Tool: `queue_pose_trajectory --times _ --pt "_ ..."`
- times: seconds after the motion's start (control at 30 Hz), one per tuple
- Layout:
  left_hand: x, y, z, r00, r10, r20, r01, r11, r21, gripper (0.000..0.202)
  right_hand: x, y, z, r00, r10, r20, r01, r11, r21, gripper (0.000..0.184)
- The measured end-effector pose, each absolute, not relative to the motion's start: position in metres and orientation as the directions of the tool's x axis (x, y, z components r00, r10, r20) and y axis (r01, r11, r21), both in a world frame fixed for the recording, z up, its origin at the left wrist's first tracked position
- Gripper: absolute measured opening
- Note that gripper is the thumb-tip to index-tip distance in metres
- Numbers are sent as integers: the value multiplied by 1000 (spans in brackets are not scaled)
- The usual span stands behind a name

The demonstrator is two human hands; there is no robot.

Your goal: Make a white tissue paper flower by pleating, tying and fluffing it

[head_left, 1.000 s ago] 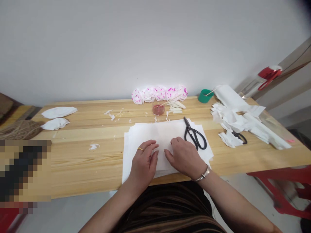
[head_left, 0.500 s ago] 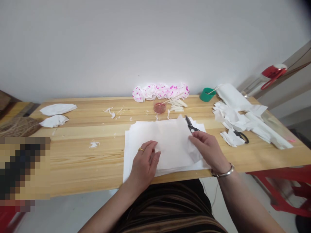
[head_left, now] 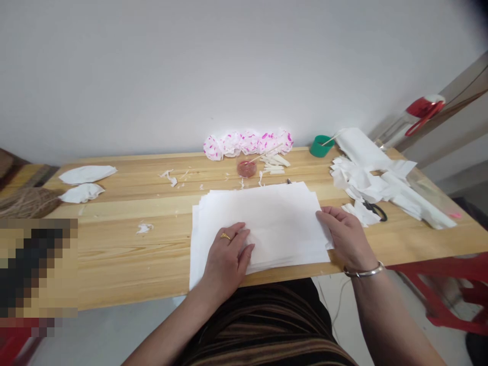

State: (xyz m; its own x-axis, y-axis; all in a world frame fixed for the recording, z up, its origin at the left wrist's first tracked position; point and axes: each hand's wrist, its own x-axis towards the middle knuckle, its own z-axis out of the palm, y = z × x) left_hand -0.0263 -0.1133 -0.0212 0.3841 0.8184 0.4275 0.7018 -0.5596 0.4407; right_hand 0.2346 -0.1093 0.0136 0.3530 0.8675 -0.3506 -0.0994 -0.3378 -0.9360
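A stack of thin white paper sheets lies at the table's front edge, its layers slightly uneven. My left hand, a gold ring on one finger, rests on the left part of the top sheet with fingers stretched out. At the right edge my right hand pinches the top sheet between thumb and fingers. Past the sheet's far edge only a dark pointed tip of the snips shows; paper covers the rest.
Behind the stack are pink-spotted white crumpled bundles, a small dish of red liquid with a stick, and a green cup. Crumpled white paper and black-handled scissors lie right. Twine and folded white pieces lie left.
My right hand has moved right, drawing the sheet's edge out flat. The sheet now covers the snips except the tip. My left hand has stayed nearly in place, its fingers pressed flatter.
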Motion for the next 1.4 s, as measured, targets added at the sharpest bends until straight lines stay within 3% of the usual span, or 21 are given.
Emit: queue_pose_trajectory --times 0.17,0.3,0.43,0.57,0.8,0.97,1.13,1.4 --pt "-27 -114 -17 419 809 412 710 -575 407 27 232 -107 15 369 868 -331 56 -377 -925 27" --pt "-28 -110 -7 453 814 364 712 -576 401 26 233 -103 15 371 890 -267 272 -379 -885 46" --pt "-24 -93 4 467 798 381 755 -584 296 29 236 -90 22 358 920 -161 613 -362 -702 59" --pt "-9 -73 10 521 815 253 806 -568 168 39 238 -66 31 305 946 -114 753 -312 -580 61" --pt "16 -62 3 421 907 -9 897 -416 149 62 228 -29 25 252 965 -79 879 -262 -398 48" --pt "17 -64 -8 394 919 -18 913 -389 120 69 214 -34 20 252 968 -17 933 -247 -262 26" --pt "15 -65 -11 405 914 -2 909 -403 109 71 206 -42 23 268 963 14 946 -260 -195 25" --pt "16 -62 -12 394 918 -53 916 -387 109 71 208 -45 23 284 957 -56 938 -289 -192 27"
